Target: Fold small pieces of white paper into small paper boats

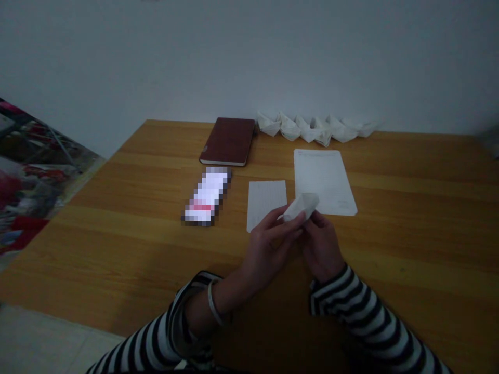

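Note:
Between my two hands is a small piece of folded white paper [302, 205], held up over the wooden table. My left hand [271, 241] grips it from the left, thumb and fingers pressed on its side. From the right and below, my right hand [322, 244] closes on its lower edge; some of those fingertips are hidden behind the paper. Just beyond the hands lie a small lined sheet [267, 197] and a larger white sheet [323, 179], both flat on the table.
A row of several folded white paper shapes [307, 130] stands along the wall. Left of them lies a dark red notebook [230, 140], with a lit phone [206, 197] nearer me. The table [136, 249] ends at the left above a floor with assorted items.

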Demonstrator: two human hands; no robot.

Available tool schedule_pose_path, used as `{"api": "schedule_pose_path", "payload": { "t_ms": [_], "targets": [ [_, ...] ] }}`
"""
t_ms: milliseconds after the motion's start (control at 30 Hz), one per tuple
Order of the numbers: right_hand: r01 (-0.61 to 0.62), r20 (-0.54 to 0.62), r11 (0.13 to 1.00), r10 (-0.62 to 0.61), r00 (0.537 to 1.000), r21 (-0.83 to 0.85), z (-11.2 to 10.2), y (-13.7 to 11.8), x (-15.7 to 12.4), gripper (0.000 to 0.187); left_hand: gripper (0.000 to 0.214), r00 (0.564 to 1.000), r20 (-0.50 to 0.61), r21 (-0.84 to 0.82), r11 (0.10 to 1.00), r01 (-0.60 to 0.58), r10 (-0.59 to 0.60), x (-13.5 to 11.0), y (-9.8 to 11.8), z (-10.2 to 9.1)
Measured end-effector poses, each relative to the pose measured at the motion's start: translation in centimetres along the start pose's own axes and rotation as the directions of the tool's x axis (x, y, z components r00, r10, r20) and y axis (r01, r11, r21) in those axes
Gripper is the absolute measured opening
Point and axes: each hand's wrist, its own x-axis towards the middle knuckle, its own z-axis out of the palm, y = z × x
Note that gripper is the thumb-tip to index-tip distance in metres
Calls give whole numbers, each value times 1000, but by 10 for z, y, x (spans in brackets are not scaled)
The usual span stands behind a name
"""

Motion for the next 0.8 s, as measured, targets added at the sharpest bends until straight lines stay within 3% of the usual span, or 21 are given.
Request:
{"api": "schedule_pose_path", "payload": {
  "t_ms": [167,333,467,633,733,800],
  "targets": [
    [6,-29,993,-10,1000,-122,-6,-3,3,11,47,982,77,-111,978,179,-171,-5,4,1],
    [205,70,900,-192,979,-385,-4,1,-2,6,69,941,48,-282,900,333,-334,5,0,-8],
    [292,188,787,-225,956,-543,-2,7,-12,9,50,956,71,-150,944,293,-285,5,1,-12],
    [382,168,623,-376,911,-683,-6,11,-21,8,38,963,189,-55,977,208,-195,1,7,-12],
    [399,202,641,-360,911,-655,-8,10,-18,8,47,959,238,13,987,158,-156,6,3,-19],
    [415,261,680,-323,910,-605,-7,8,-15,16,54,972,184,62,989,136,-146,12,-4,-27]
  ]
}}
